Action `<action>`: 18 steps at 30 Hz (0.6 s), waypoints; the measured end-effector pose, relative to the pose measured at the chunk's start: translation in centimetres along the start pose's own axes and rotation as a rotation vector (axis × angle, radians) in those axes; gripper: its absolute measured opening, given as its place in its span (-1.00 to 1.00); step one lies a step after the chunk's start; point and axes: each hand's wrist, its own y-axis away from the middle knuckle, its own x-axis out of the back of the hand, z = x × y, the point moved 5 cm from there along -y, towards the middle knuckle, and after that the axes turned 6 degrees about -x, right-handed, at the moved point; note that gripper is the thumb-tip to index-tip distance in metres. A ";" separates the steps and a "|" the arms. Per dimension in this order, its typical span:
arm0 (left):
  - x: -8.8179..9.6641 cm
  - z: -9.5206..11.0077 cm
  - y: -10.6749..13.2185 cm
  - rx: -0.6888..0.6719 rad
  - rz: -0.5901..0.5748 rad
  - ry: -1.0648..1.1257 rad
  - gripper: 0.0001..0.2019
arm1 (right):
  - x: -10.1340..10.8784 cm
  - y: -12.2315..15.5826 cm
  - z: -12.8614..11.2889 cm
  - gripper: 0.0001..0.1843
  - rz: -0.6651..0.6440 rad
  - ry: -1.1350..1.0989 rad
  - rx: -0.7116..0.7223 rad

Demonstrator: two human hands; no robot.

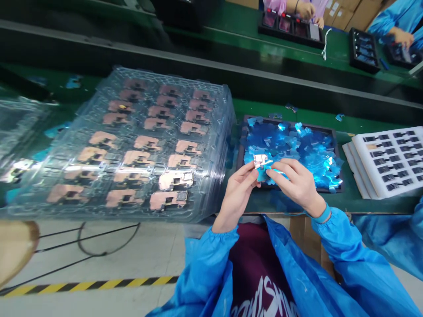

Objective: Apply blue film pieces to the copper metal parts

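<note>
Both hands pinch a small silver metal part (260,160) just above a black tray (291,124) heaped with blue film pieces.

Fingers (253,172) of the left hand (237,198) clench the part's silver end, while the right hand (299,185) grasps the blue film strip (276,172) running from it. The long axis lies roughly crosswise, silver end pointing left, sloping slightly down to the right, over the tray's near left corner. Stacked clear plastic trays (228,114) of copper-coloured parts sit left, a white foam tray (380,189) of small black parts right, on a green desk (350,204).
</note>
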 end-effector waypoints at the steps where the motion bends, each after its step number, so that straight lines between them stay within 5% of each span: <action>1: -0.1 0.1 0.0 0.005 -0.003 0.029 -0.58 | 0.2 0.0 -0.2 -0.79 -0.016 -0.002 0.037; 5: -0.4 0.4 0.0 0.025 0.020 0.097 -0.55 | 1.0 0.2 -0.8 -0.79 -0.019 -0.043 0.132; 10: -0.2 0.6 0.0 0.002 0.132 0.095 -0.58 | 1.9 1.1 -0.5 -0.76 0.065 -0.213 0.061; 14: 0.2 1.3 -0.2 -0.113 0.234 -0.003 -0.54 | 2.1 1.6 2.6 -0.85 0.216 -0.369 -0.395; 18: -0.2 2.6 0.6 -0.241 0.245 -0.135 -0.62 | -0.5 2.6 8.2 -0.84 0.012 -0.367 -0.797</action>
